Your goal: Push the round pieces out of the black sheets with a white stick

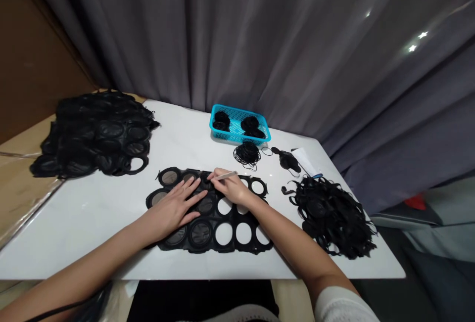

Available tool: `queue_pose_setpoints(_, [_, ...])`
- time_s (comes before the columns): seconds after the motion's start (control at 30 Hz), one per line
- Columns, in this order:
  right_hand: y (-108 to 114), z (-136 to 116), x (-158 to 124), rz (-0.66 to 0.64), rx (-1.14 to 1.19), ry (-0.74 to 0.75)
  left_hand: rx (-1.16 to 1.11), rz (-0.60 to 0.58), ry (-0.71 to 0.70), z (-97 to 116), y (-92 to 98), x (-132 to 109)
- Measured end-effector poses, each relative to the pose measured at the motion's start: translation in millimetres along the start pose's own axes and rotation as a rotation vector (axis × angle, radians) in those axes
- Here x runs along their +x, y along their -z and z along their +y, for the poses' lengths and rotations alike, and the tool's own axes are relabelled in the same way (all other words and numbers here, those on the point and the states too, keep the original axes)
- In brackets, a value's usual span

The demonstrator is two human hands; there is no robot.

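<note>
Black ring-cut mesh sheet (213, 244) on white tabletop (85, 228): left hand (172, 208) spread flat on it; right hand (230, 187) pinching pale slim stick (227, 175), tip hidden.

Two bare hands: one left hand (170, 208) and one right hand (230, 187), with one slim pale stick (225, 176) in the right. Beneath them, at lower centre, lies one black cut-out sheet (213, 245) showing six mesh-filled rings and six open rings; the hands may hide more. Two heaps of similar black material sit on one white table (74, 223): one heap (96, 134) at upper left of the frame, another heap (330, 215) at right. At top centre, one blue plastic basket (239, 112) holds two black clumps (221, 120). Just below it are one tangled coil of black cord (247, 154), one single cord loop (266, 151), one small black scrap (285, 160) and one white paper strip (306, 161).
</note>
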State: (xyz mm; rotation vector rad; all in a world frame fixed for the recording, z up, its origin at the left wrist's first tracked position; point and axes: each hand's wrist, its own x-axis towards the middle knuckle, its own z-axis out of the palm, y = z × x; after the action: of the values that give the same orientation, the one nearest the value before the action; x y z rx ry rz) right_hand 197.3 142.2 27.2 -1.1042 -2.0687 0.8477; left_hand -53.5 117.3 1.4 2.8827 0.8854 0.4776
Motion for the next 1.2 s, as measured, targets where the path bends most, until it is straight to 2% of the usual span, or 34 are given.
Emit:
queue_pose_setpoints(0.23, [-0.5,2.3,0.5,-0.084,0.036,-0.028,0.023,-0.018,0.016,4.8,1.1,0.3])
queue_pose_setpoints(0.5, [3.0,0.0,3.4,-0.117,-0.006,-0.036,-0.014,-0.001,0.027,3.4,-0.6,-0.9])
queue_pose_setpoints(0.67, [-14.0,-3.9,-1.1,-0.137,-0.182,0.075,-0.02,0.027,0.021,3.4,-4.7,-2.3])
queue_pose_setpoints(0.77, [-14.9,-0.8,1.3,-0.032,-0.315,0.076,-0.008,0.024,0.02,3.8,-4.9,-1.9])
queue_pose_setpoints(0.9, [19.7,5.2,9.5,0.326,-0.283,-0.123,-0.03,0.031,0.024,5.2,0.0,-1.3])
queue_pose_setpoints(0.97, [34.7,0.1,7.0,0.42,-0.195,-0.174,-0.04,0.034,0.023,7.5,4.9,-3.9])
queue_pose_setpoints(1.0, [37.3,-5.3,3.0,0.398,-0.152,-0.172,-0.042,0.031,0.021,9.3,7.7,-6.5])
queue_pose_setpoints(1.07, [31.6,-19.9,-9.2,0.225,-0.085,-0.121,-0.044,0.002,0.002,13.8,13.6,-13.8])
queue_pose_setpoints(1.13, [16.8,-34.8,-23.2,0.024,-0.025,-0.072,-0.053,-0.043,-0.034,18.7,18.6,-22.4])
queue_pose_setpoints(1.2, [1.4,-44.7,-34.1,-0.108,0.021,-0.045,-0.066,-0.071,-0.058,22.4,22.0,-29.8])
